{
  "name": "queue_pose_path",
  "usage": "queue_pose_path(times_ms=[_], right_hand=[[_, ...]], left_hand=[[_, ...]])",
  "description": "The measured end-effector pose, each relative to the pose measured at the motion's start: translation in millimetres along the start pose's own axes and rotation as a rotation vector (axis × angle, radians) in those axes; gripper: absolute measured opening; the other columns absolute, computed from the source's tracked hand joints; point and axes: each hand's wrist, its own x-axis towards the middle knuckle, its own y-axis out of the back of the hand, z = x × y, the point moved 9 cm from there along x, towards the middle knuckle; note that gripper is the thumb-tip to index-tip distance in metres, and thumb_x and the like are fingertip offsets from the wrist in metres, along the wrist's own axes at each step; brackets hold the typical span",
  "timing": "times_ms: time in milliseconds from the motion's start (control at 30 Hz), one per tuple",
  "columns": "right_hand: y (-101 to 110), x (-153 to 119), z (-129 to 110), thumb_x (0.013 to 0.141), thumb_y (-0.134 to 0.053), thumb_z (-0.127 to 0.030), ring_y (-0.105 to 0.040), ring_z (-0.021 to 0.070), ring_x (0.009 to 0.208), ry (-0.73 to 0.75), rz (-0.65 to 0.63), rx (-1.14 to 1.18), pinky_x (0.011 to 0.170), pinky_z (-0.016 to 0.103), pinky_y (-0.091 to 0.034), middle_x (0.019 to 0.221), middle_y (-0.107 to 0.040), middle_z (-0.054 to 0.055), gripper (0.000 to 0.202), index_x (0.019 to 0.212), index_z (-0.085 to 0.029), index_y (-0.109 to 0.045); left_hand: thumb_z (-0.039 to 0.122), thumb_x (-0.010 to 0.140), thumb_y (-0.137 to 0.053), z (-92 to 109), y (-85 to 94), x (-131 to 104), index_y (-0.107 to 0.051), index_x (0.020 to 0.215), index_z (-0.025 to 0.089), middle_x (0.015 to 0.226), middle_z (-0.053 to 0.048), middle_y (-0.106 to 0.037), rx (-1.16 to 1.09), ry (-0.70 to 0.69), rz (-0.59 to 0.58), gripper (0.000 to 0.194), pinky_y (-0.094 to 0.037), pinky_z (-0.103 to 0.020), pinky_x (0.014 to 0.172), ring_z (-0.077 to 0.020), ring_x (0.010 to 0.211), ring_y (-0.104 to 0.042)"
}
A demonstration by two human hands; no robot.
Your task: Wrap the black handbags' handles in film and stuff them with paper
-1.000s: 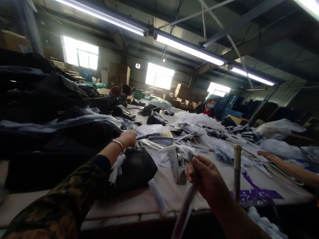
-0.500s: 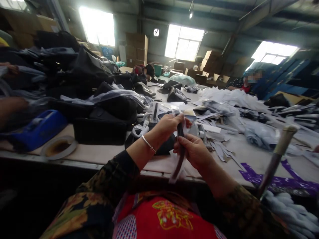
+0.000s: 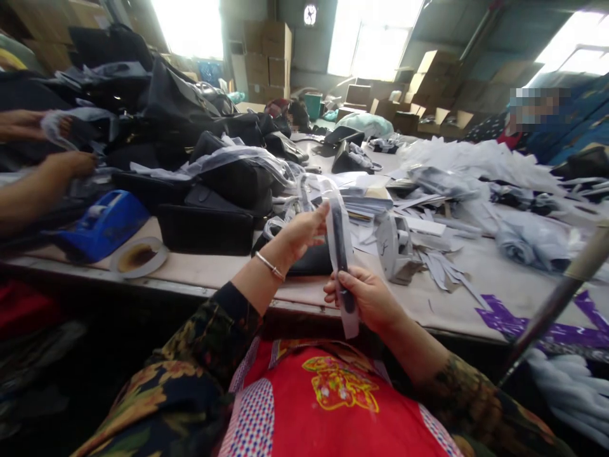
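A dark bag strap (image 3: 339, 236), wrapped in whitish translucent film, rises from my right hand (image 3: 365, 293) and curves over at its top towards the bag on the table. My right fingers and thumb pinch it near its lower end, which hangs over the table's front edge. To the left of the strap, my left hand (image 3: 307, 232) has its fingers apart, with the thumb tip close to the wrapping; whether it touches I cannot tell. Behind my left wrist lies a black bag (image 3: 309, 261), partly hidden by my hand and the strap.
Black bags (image 3: 204, 225) are heaped at left, behind a blue tape dispenser (image 3: 102, 222) and a tape roll (image 3: 162, 257). A white dispenser (image 3: 392, 247) and paper strips stand right. A co-worker's hands (image 3: 71, 166) work at far left. A pole (image 3: 554, 301) slants at right.
My left hand has let go of the strap and moved slightly left and down. My right hand still grips it, now lower on it. The view has tilted down.
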Motion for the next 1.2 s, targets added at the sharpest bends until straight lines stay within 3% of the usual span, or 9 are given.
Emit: queue_pose_path(times_ms=[133,233,400,533,667,867,933,1033,1200], right_hand=[[-1,17,-4,0.064,-0.088,-0.052,-0.07,0.0188,0.054,0.031,0.013,-0.039,0.049,0.025,-0.053,0.072,-0.077,0.008,0.045,0.083,-0.015,-0.07],[-9,20,1,0.064,-0.088,-0.054,-0.071,0.0192,0.055,0.038,-0.013,-0.078,0.052,0.026,-0.055,0.071,-0.077,0.008,0.046,0.081,-0.015,-0.071],[-18,18,11,0.07,-0.082,-0.059,-0.072,0.0207,0.058,-0.011,-0.065,-0.11,0.054,0.029,-0.057,0.073,-0.077,0.009,0.046,0.079,-0.016,-0.068],[-16,22,5,0.071,-0.079,-0.062,-0.071,0.0198,0.056,0.027,-0.074,-0.13,0.052,0.027,-0.055,0.07,-0.076,0.008,0.049,0.078,-0.015,-0.069],[-16,28,-7,0.076,-0.076,-0.062,-0.067,0.0172,0.053,0.104,-0.094,-0.187,0.05,0.025,-0.052,0.07,-0.076,0.009,0.046,0.078,-0.015,-0.071],[-17,34,-18,0.074,-0.075,-0.064,-0.061,0.0144,0.046,0.17,-0.038,-0.221,0.045,0.023,-0.048,0.06,-0.071,0.006,0.048,0.066,-0.017,-0.066],[-16,34,-18,0.072,-0.076,-0.066,-0.061,0.0144,0.045,0.177,-0.017,-0.234,0.045,0.024,-0.049,0.058,-0.071,0.005,0.05,0.067,-0.017,-0.065],[-13,31,-10,0.069,-0.078,-0.067,-0.064,0.0158,0.048,0.142,0.0,-0.24,0.047,0.025,-0.051,0.061,-0.072,0.005,0.052,0.075,-0.016,-0.067],[-8,15,22,0.074,-0.073,-0.069,-0.068,0.018,0.054,0.035,-0.015,-0.272,0.045,0.023,-0.048,0.068,-0.076,0.008,0.053,0.082,-0.017,-0.067]], left_hand=[[0.062,0.083,-0.067,-38,-30.8,-44,-0.065,0.082,0.015,0.059,0.002,-0.058,-0.047,0.057,-0.215,0.048,-0.045,-0.023,0.051,-0.0098,0.048,-0.053],[0.055,0.081,-0.07,-43,-18.1,-51,-0.066,0.075,0.014,0.05,0.005,-0.049,0.002,0.0,-0.049,0.042,-0.032,-0.02,0.04,-0.0073,0.039,-0.042],[0.047,0.08,-0.072,-24,4.3,-48,-0.075,0.08,0.012,0.069,-0.003,-0.068,-0.008,-0.137,0.133,0.035,-0.046,-0.021,0.057,-0.0116,0.062,-0.058],[0.048,0.081,-0.071,-30,-0.1,-50,-0.073,0.081,0.013,0.069,-0.003,-0.068,-0.066,-0.099,0.146,0.035,-0.045,-0.021,0.052,-0.0109,0.057,-0.058],[0.052,0.082,-0.07,-50,-21.2,-51,-0.069,0.089,0.013,0.052,0.003,-0.055,-0.21,0.037,0.025,0.04,-0.034,-0.022,0.034,-0.009,0.034,-0.045],[0.047,0.083,-0.072,-53,-27.9,-51,-0.068,0.086,0.011,0.04,0.008,-0.041,-0.293,0.019,-0.025,0.036,-0.03,-0.02,0.029,-0.0084,0.028,-0.038],[0.047,0.085,-0.07,-52,-28.7,-51,-0.068,0.089,0.011,0.041,0.008,-0.043,-0.296,0.025,-0.049,0.036,-0.03,-0.02,0.028,-0.0084,0.027,-0.037],[0.045,0.092,-0.063,-39,-27.2,-47,-0.067,0.097,0.012,0.057,0.0,-0.062,-0.326,0.014,-0.043,0.034,-0.039,-0.021,0.033,-0.0105,0.034,-0.05],[0.029,0.099,-0.055,13,-9.4,-27,-0.064,0.089,0.011,0.065,-0.005,-0.069,-0.444,-0.098,0.178,0.024,-0.057,-0.025,0.065,-0.015,0.062,-0.07]])
